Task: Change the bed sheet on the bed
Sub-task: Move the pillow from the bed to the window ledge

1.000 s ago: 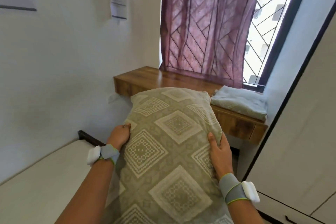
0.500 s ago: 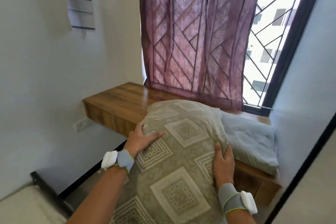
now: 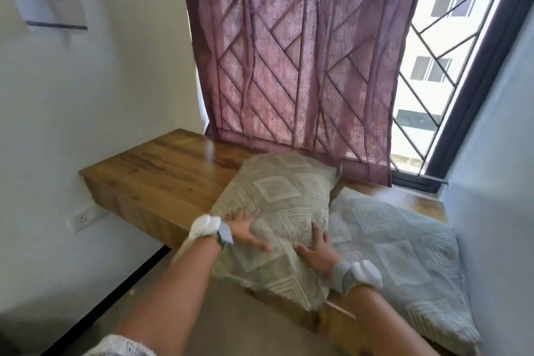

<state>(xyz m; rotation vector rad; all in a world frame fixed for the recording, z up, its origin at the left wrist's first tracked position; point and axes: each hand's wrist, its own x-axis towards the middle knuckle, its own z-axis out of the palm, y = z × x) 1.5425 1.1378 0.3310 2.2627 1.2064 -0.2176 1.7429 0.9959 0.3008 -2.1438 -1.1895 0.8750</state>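
Observation:
A beige pillow [image 3: 280,199] with a diamond pattern lies on the wooden ledge [image 3: 161,173] under the window, its near end hanging over the ledge's front edge. My left hand [image 3: 245,230] rests on its left side with fingers spread. My right hand [image 3: 316,248] presses flat on its lower right part, fingers straight. A pale blue-grey pillow [image 3: 404,251] with the same pattern lies beside it on the right, partly under the beige one. The bed is out of view.
A purple curtain [image 3: 303,52] hangs over the barred window [image 3: 450,72] behind the ledge. A white wall with a socket [image 3: 83,220] is on the left; another wall closes in on the right. The grey floor [image 3: 245,324] lies below the ledge.
I have carried the beige pillow away from the bed to the ledge and laid it down beside the blue-grey pillow. Both hands went from gripping its sides to lying flat on it.

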